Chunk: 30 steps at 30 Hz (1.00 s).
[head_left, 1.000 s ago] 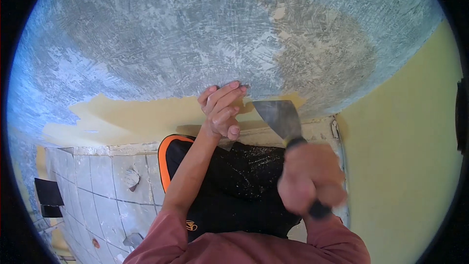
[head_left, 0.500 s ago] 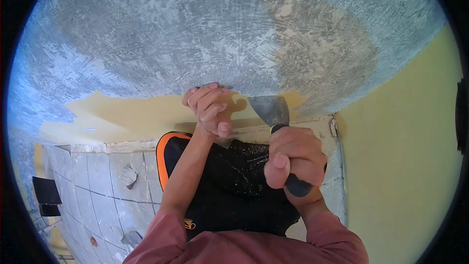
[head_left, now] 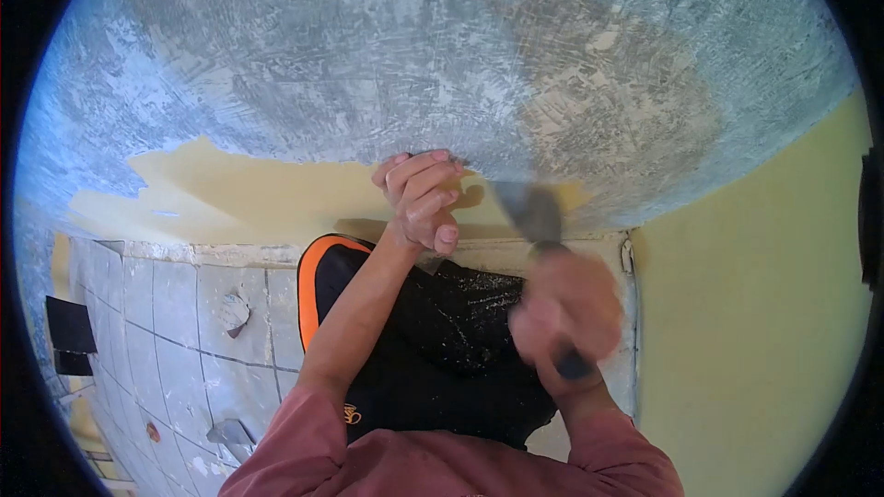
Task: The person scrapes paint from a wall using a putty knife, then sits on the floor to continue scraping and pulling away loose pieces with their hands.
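My right hand [head_left: 566,304], smeared by motion, is closed around the dark handle of a putty knife [head_left: 534,212]. Its blurred grey blade points up at the wall, where the grey patchy coating meets a yellow strip [head_left: 304,198]. To the left of the blade, my left hand [head_left: 424,198] is against the wall at that same edge. Its fingers are loosely bent, the thumb stands apart, and I see nothing held in it. Pale crumbs lie on the black trousers [head_left: 442,359] over my lap.
A yellow side wall [head_left: 746,313] rises close on the right. Grey floor tiles [head_left: 175,313] spread to the left, with a loose flake [head_left: 234,313], a grey angular piece [head_left: 232,437] and a black object [head_left: 70,327] farther out.
The putty knife and my right hand have shifted slightly right and down, now blurred. The view has moved a little; my left hand stays at the coating's edge.
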### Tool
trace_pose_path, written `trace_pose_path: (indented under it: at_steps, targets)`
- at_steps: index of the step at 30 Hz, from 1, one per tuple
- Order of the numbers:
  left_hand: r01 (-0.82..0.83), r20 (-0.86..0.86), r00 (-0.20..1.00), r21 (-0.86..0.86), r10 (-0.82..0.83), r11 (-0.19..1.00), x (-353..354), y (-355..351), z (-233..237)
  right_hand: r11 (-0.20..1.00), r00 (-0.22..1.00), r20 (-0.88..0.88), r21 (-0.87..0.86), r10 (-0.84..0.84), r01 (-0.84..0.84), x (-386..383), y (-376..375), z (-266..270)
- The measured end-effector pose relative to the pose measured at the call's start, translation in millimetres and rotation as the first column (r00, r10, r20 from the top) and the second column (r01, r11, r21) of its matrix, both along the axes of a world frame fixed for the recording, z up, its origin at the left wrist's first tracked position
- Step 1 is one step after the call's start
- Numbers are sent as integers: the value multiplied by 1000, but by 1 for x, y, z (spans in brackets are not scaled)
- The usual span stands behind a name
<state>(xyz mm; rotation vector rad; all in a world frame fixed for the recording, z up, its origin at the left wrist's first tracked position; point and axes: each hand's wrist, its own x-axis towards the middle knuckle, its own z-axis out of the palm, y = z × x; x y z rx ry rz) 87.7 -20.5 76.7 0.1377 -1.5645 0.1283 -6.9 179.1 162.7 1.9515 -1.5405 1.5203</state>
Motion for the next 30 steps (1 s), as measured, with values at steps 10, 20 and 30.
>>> trace_pose_path:
  at_steps: [10, 20, 30]
  targets:
    - [7, 7, 1000, -2, -7, 1000, 0, 1, 2, 922, 945, 127, -292, 301, -254, 4, -45, 10]
    - [-9, 19, 1000, -17, 9, 1000, 0, -1, 3, 955, 951, 145, -157, 273, -250, 2, -33, 14]
    - [-28, 28, 999, -6, 29, 1000, 0, 0, 1, 903, 916, 170, -305, 365, -303, 2, -31, 5]
